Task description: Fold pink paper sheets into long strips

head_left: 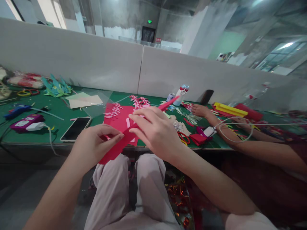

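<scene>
A strip of red paper (114, 149) is held up slantwise over the table's front edge, above my knees. My left hand (96, 143) pinches its left part between thumb and fingers. My right hand (153, 131) grips it farther along, and a narrow pointed end sticks out beyond those fingers to the upper right. Behind my hands a red sheet (120, 111) lies on the green table, with pink and white woven paper pieces (140, 101) on and beside it. My right hand hides part of that sheet.
To the left lie a phone (76, 128), a purple power strip (27, 123) and a blue glue gun (18, 111). Scissors (183, 138) and a bottle (179, 95) are at right, where a co-worker's hand (200, 111) and forearms reach in. A white partition (96, 64) stands behind.
</scene>
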Tool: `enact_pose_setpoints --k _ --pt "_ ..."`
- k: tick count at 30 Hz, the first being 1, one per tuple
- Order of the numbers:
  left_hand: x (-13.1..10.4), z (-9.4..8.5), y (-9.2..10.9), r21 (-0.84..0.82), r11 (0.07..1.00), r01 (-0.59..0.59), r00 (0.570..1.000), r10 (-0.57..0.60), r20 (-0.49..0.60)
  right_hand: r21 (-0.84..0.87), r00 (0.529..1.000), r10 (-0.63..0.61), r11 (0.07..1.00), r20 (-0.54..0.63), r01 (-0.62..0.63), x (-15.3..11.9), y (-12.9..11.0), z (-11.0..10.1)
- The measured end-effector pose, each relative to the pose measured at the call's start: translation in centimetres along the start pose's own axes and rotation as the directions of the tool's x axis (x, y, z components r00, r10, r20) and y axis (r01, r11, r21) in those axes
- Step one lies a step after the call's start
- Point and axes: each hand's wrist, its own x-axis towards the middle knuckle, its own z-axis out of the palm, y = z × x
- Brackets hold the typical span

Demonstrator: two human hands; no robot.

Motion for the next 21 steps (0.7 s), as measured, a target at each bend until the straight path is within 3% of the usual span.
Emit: enact_pose_setpoints --k 1,3,6,8,10,15,18,21 --pt "0.2 0.4 -0.4 -0.018 1.000 0.009 0.999 -0.009 -0.047 -0.006 0.997 0.016 1.000 -0.071 -0.017 -0.3 -0.2 0.1" --pt "0.6 1.2 -1.0 -0.247 0.965 0.091 0.990 -0.114 -0.080 0.051 0.989 0.051 0.998 -0.137 -0.044 -0.9 -0.6 0.8" --pt "0.8 2.5 -1.0 -0.599 0.783 0.169 0.971 -0.236 -0.034 0.200 0.991 0.074 0.979 -0.114 -0.050 -1.9 -1.3 2.3" --pt "0.7 3.0 -0.5 -0.746 0.641 0.178 0.959 -0.284 -0.014 0.262 0.991 0.063 0.965 -0.115 -0.031 -2.3 -1.4 3.0" --pt "0.6 3.3 0.1 -0.811 0.558 0.177 0.952 -0.306 -0.002 0.288 0.990 0.056 0.957 -0.126 -0.017 -2.5 -1.3 3.2" --pt "0.7 3.1 1.3 -0.867 0.471 0.165 0.939 -0.344 -0.008 0.300 0.992 -0.010 0.953 -0.124 0.047 -2.6 -0.4 2.1" --pt "0.8 3.0 2.0 -0.869 0.474 0.144 0.939 -0.342 -0.032 0.310 0.975 -0.012 0.947 -0.222 0.082 -2.5 0.1 1.6" --pt "0.5 2.9 2.4 -0.841 0.522 0.143 0.946 -0.321 -0.038 0.394 0.936 0.093 0.918 -0.340 0.052 -2.0 0.7 1.4"
